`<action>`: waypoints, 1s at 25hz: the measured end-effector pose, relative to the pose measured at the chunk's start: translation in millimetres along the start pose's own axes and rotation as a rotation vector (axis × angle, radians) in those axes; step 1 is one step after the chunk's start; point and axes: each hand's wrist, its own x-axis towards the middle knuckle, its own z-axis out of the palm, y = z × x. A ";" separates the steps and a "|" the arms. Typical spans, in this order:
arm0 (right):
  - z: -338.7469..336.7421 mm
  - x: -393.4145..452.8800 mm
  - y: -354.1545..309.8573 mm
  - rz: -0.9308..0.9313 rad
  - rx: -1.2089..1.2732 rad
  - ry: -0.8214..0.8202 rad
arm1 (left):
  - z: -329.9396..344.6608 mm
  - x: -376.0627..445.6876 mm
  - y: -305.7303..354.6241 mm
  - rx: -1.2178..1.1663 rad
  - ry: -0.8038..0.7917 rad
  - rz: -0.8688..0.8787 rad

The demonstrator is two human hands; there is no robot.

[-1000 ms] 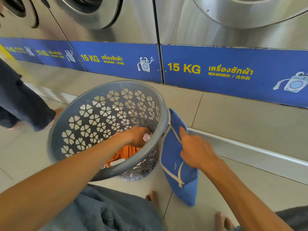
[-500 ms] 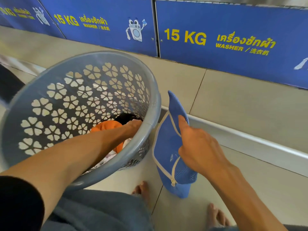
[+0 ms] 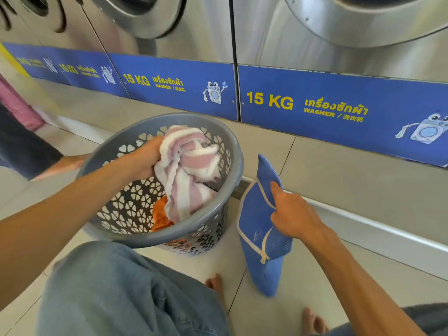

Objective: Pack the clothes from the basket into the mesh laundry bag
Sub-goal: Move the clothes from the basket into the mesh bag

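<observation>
A grey plastic basket [image 3: 126, 209] with flower-shaped holes stands tilted on the floor tiles. My left hand [image 3: 143, 158] grips a pink and white striped towel [image 3: 189, 170] and holds it up over the basket's mouth. An orange garment [image 3: 161, 215] lies at the bottom of the basket. To the right of the basket stands a blue mesh laundry bag [image 3: 254, 224] with a white zip. My right hand [image 3: 291, 212] holds the bag by its upper edge.
A row of steel washers [image 3: 206, 27] with blue 15 KG panels [image 3: 339, 105] runs along the back, on a raised tiled step [image 3: 351, 180]. Another person's leg and foot [image 3: 55, 163] stand at the left. My knees and bare feet [image 3: 215, 282] are at the bottom.
My left hand has come up out of the basket with the striped towel in it. My right hand has kept its hold on the bag. The view has tilted upward.
</observation>
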 end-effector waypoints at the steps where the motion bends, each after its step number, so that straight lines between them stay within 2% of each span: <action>1: -1.6 -3.1 0.9 -0.004 0.003 0.005 | 6.6 -9.1 -0.5 -0.019 -0.042 0.008; 4: -5.0 -14.4 2.8 0.001 0.007 0.000 | 39.1 -28.7 -17.5 0.317 -0.037 -0.021; 6: -7.7 -21.3 3.1 0.009 0.002 0.002 | 51.8 -33.7 -23.0 0.397 -0.014 -0.047; 10: -11.1 -31.3 5.8 0.015 -0.010 0.010 | 41.5 -38.3 -18.7 0.293 -0.365 -0.308; 12: -12.1 -35.3 8.8 0.027 -0.011 0.007 | 34.3 -40.3 -22.4 0.273 -0.430 -0.388; 14: -14.0 -36.4 8.6 0.038 -0.023 0.000 | 28.9 -40.2 -28.4 0.306 -0.391 -0.362; 18: -16.5 -36.0 3.2 0.022 0.014 -0.015 | 28.5 -42.8 -25.2 0.278 -0.175 -0.146; 21: -15.3 -36.8 3.3 0.019 0.045 -0.010 | 31.1 -49.2 -5.1 -0.035 -0.018 -0.009; 24: -17.8 -33.4 5.1 0.034 0.105 0.032 | 45.1 -62.9 18.0 -0.563 -0.192 0.190; 25: -18.4 -31.3 6.8 0.048 0.146 0.053 | 57.4 -68.6 21.0 -0.671 -0.257 0.232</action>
